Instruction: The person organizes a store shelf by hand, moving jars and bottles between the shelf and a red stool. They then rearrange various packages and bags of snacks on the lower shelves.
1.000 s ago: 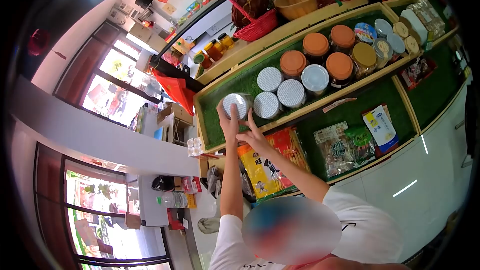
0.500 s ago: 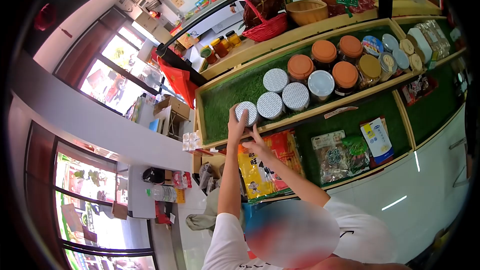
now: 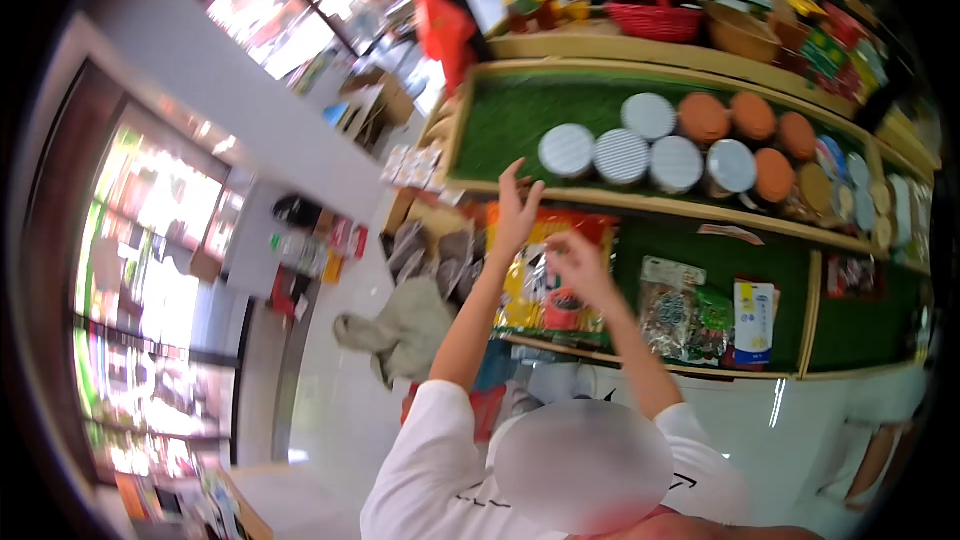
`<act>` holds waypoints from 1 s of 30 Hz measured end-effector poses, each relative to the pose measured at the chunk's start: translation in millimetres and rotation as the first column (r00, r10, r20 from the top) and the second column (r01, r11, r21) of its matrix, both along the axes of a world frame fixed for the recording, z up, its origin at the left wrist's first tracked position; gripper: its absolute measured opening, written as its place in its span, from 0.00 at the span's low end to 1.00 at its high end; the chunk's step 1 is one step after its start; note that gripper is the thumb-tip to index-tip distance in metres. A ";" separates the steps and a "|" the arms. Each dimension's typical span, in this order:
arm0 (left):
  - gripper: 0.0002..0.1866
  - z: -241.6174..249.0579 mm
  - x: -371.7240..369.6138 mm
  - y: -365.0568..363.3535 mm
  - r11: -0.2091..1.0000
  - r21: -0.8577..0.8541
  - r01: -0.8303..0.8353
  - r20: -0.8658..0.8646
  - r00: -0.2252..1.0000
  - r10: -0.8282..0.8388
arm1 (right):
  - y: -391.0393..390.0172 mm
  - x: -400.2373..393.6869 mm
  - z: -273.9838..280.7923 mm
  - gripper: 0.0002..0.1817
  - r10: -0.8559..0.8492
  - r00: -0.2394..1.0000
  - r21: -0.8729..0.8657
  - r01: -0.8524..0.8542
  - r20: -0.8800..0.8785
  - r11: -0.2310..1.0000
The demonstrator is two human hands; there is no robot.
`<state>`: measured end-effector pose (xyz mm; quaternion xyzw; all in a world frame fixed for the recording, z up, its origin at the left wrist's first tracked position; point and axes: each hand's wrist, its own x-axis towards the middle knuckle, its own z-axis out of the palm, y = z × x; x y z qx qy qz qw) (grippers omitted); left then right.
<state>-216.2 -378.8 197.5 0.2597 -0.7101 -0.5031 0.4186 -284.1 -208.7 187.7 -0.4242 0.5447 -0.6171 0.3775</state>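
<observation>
My left hand (image 3: pixel 518 208) is raised at the front edge of the wooden shelf tray (image 3: pixel 640 198), just below the white-lidded jar (image 3: pixel 567 151) at the left end of the row. Its fingers are apart and hold nothing. Lower and to the right, my right hand (image 3: pixel 580 268) hovers over the yellow and red snack packets (image 3: pixel 535 305), its fingers loosely bent and apart, slightly blurred. Other white-lidded jars (image 3: pixel 622 156) stand beside the first one on green artificial grass. Orange-lidded jars (image 3: pixel 704 118) stand farther right.
On the lower shelf lie a clear food bag (image 3: pixel 670 305) and a white and blue packet (image 3: pixel 754 320). A red basket (image 3: pixel 655 22) and a wooden basket (image 3: pixel 742 35) stand on the ledge behind. Grey-green cloth (image 3: pixel 400 325) hangs at the lower left.
Both hands have let go of the leftmost white-lidded jar and drawn back toward me. The jar stays in the tray. The view has turned and shifted, so the shelf appears more level.
</observation>
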 end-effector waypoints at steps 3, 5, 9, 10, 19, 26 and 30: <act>0.28 -30.9 53.7 16.2 0.968 -0.194 -0.161 0.084 0.980 0.179 | 50.5 -26.7 147.9 0.14 0.241 0.959 -0.065 -0.253 -0.150 0.965; 0.28 -79.2 96.6 28.4 0.944 -0.303 -0.130 0.185 0.964 0.192 | 83.2 -19.7 238.3 0.18 0.185 0.837 -0.220 -0.338 -0.515 0.915; 0.28 -126.8 159.9 112.7 0.992 -0.057 -0.111 0.425 0.896 0.125 | 121.3 36.6 324.7 0.19 -0.040 0.475 -0.366 -0.618 -0.879 0.696; 0.28 -138.4 172.6 134.4 0.996 -0.016 -0.088 0.451 0.888 0.086 | 125.0 51.5 333.6 0.19 -0.083 0.401 -0.350 -0.658 -0.912 0.666; 0.28 -193.8 189.8 211.4 0.989 0.146 0.024 0.486 0.869 -0.093 | 129.8 98.8 343.2 0.19 -0.129 0.159 -0.204 -0.740 -0.979 0.641; 0.29 -201.0 189.8 225.9 0.984 0.173 0.042 0.475 0.872 -0.121 | 136.5 106.2 349.8 0.19 -0.109 0.117 -0.160 -0.731 -0.987 0.663; 0.29 -198.9 193.4 230.0 0.987 0.146 0.067 0.470 0.873 -0.128 | 137.8 117.5 358.4 0.19 -0.110 0.116 -0.160 -0.752 -0.987 0.639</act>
